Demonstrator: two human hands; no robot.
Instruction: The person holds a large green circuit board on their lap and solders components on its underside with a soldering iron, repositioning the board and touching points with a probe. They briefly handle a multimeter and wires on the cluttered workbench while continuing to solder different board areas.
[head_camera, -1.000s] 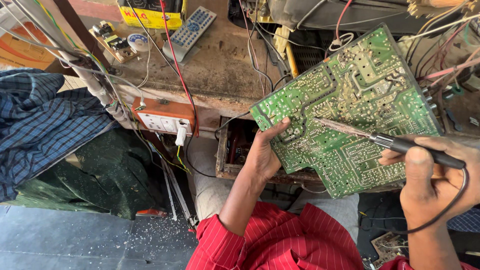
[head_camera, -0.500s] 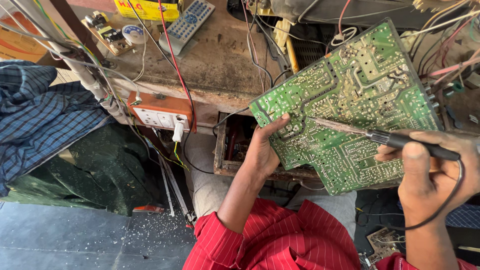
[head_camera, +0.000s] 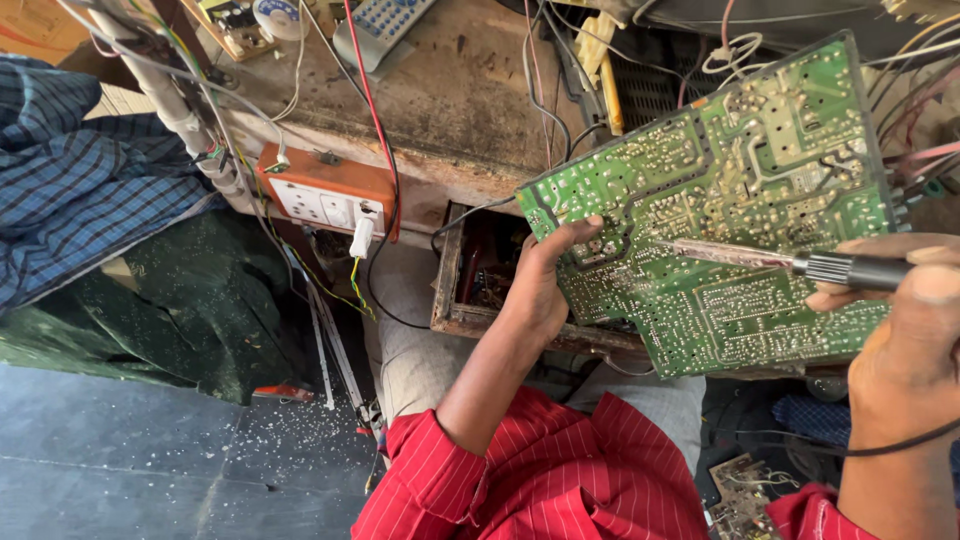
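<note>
— Shifted since the earlier frame: the view has tipped down, so the remote control (head_camera: 383, 28) now sits cut off at the top edge; the circuit board (head_camera: 740, 200) and both hands keep their pose. What is logged at far left?

— Item one: blue checked cloth (head_camera: 75, 190), lying over a dark green cover (head_camera: 190, 300). Item two: orange socket box (head_camera: 325, 195) fixed to the front edge of the tabletop (head_camera: 450, 100), a white plug (head_camera: 362, 238) hanging from it, a red wire (head_camera: 375, 110) running down past it.

— Containers?

— One open wooden drawer (head_camera: 465, 300) under the tabletop, just behind the left hand (head_camera: 545, 285). Contents dark and too dim to list.

— State of the hands?

— Left hand: gripping the green circuit board by its lower left edge, thumb on the solder side, board held tilted in the air in front of the tabletop. Right hand (head_camera: 900, 340): closed around the black handle of a soldering iron (head_camera: 790, 262), its metal tip lying across the middle of the board, touching the solder side as far as can be seen.

— Anything further?

— Red striped sleeves (head_camera: 540, 470) at bottom; loose cables (head_camera: 920, 110) at the board's right edge.
</note>
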